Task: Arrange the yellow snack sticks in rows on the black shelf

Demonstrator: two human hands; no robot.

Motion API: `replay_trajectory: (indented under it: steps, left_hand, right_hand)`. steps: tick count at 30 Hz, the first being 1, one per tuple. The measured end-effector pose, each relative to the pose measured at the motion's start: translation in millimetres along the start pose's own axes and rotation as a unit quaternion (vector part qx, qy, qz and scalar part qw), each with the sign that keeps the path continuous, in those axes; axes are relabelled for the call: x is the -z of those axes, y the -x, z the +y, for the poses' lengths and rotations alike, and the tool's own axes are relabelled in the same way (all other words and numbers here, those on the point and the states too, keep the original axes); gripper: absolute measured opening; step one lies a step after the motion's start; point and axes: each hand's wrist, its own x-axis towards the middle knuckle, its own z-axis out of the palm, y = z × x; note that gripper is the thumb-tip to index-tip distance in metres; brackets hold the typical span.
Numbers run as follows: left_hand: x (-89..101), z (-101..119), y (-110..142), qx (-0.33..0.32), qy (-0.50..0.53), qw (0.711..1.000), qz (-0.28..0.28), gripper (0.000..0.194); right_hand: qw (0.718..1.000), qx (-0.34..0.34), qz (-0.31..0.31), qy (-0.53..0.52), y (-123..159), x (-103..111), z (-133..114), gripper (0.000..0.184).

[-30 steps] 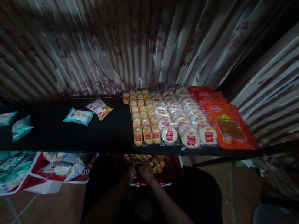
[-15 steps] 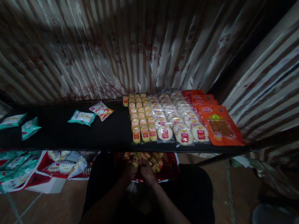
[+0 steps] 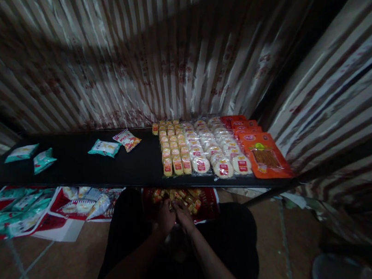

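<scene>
Matt black surface [image 3: 134, 166], glossy orange plastic packets [image 3: 265, 155] at its right edge, shiny clear wrappers on crackers [image 3: 223, 168], shiny yellow packets [image 3: 192, 198] below its front edge, crinkled glossy sheeting [image 3: 127, 73]

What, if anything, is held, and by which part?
Cannot be told: the left hand and right hand are close together at yellow-wrapped snacks, any grip lost in shadow.
</scene>
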Motion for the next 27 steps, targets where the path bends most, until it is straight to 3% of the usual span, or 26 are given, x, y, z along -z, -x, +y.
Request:
replay_trajectory:
  steps: [8, 21, 27]
  left_hand:
    - [6.4, 19, 22, -0.046, -0.077, 0.996, -0.011, 0.041]
    - [7.1, 13, 24, -0.059, -0.068, 0.996, -0.008, 0.036]
    - [9.1, 13, 22, -0.033, -0.055, 0.998, 0.009, 0.040]
  right_hand:
    - [0.996, -0.015, -0.010, -0.086, 8, 1, 0, 0.039]
    - [0.989, -0.034, 0.013, -0.141, 10, 7, 2, 0.015]
    - [0.987, -0.064, 0.002, -0.144, 11, 8, 2, 0.024]
